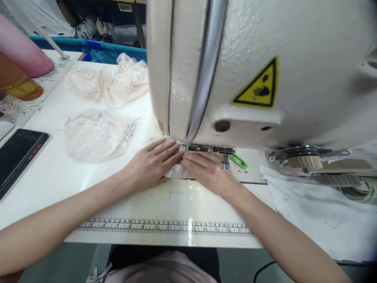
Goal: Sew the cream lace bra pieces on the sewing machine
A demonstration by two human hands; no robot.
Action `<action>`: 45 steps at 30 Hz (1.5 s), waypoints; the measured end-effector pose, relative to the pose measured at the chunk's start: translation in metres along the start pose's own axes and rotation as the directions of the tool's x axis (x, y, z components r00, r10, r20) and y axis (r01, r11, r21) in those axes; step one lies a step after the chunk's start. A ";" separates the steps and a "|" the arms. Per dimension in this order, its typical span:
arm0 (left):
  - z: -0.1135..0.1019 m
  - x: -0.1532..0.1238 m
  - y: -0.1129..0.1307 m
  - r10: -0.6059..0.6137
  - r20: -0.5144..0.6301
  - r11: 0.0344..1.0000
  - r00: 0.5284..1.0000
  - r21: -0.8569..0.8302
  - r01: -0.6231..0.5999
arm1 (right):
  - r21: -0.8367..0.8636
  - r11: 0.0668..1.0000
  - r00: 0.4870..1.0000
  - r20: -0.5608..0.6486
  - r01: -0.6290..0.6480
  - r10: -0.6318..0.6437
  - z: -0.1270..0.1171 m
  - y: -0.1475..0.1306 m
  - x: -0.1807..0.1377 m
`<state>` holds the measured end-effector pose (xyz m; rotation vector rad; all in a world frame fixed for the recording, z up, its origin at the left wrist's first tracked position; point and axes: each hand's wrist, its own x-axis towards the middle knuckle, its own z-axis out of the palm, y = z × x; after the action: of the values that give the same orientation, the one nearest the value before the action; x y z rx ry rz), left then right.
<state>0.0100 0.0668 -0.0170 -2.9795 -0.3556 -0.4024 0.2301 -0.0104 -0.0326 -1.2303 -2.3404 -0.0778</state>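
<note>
A piece of white lace fabric (176, 172) lies under the needle area of the sewing machine (188, 78). My left hand (150, 163) rests flat on it, fingers stretched toward the presser foot. From the other side, my right hand (207, 171) lies with its fingers stretched out along the lace, just in front of the needle area. The fingertips of both hands nearly meet there. Part of the lace is hidden beneath my hands. A green loop-shaped tool (238, 160) lies on the machine bed beyond my right hand.
Two lace pieces, a flat one (96, 135) and a crumpled one (118, 80), lie at left with loose threads. A black phone (20, 157) and a pink thread cone (29, 47) stand further left. White cloth (321, 220) covers the right side. A ruler strip (165, 228) runs along the front edge.
</note>
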 end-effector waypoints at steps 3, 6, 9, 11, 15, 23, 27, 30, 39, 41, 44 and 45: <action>0.001 0.000 0.001 -0.002 -0.004 1.000 1.000 0.011 0.002 | 0.001 1.000 1.000 0.005 -0.011 0.011 0.000 0.003 0.000; 0.001 0.000 0.003 -0.008 -0.008 0.999 1.000 0.046 0.008 | -0.003 1.000 1.000 0.008 -0.007 0.007 -0.003 0.003 0.000; 0.002 0.001 0.005 -0.018 -0.016 0.996 1.000 0.083 0.019 | -0.062 0.997 0.999 -0.001 -0.046 0.046 -0.009 -0.001 0.001; 0.002 0.002 0.006 -0.022 -0.020 0.995 1.000 0.098 0.024 | -0.117 0.990 0.996 -0.033 -0.083 0.080 -0.012 -0.004 0.001; 0.001 0.004 0.007 -0.035 -0.020 0.993 0.999 0.112 0.037 | -0.168 0.980 0.993 -0.062 -0.105 0.096 -0.015 -0.006 0.002; 0.001 0.005 0.007 -0.018 -0.068 0.992 0.997 0.126 0.027 | -0.129 0.989 0.997 -0.026 -0.075 0.073 -0.013 0.000 0.001; 0.002 0.002 0.005 0.079 -0.145 0.991 0.986 0.118 -0.062 | -0.158 0.987 0.998 0.045 -0.035 0.043 -0.008 0.002 0.000; 0.001 -0.001 0.000 0.086 -0.130 0.995 0.988 0.065 -0.079 | -0.201 0.980 0.995 0.100 -0.006 0.027 -0.006 -0.002 0.000; 0.004 -0.008 -0.014 0.060 -0.117 0.997 0.991 -0.038 -0.065 | -0.354 0.931 0.992 -0.058 0.088 -0.116 0.000 -0.012 0.006; 0.004 -0.007 -0.015 0.052 -0.111 0.998 0.993 -0.028 -0.055 | -0.349 0.933 0.989 -0.076 0.089 -0.123 0.000 -0.014 0.008; 0.000 -0.005 -0.013 0.043 -0.099 0.999 0.994 0.007 -0.043 | -0.353 0.932 0.988 -0.091 0.084 -0.123 0.000 -0.015 0.009; -0.001 -0.004 -0.012 0.043 -0.095 0.999 0.995 0.020 -0.041 | -0.356 0.931 0.988 -0.095 0.082 -0.123 0.000 -0.015 0.009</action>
<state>0.0027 0.0776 -0.0165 -2.9315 -0.2853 -0.5320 0.2141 -0.0124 -0.0255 -1.2229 -2.3528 -0.6110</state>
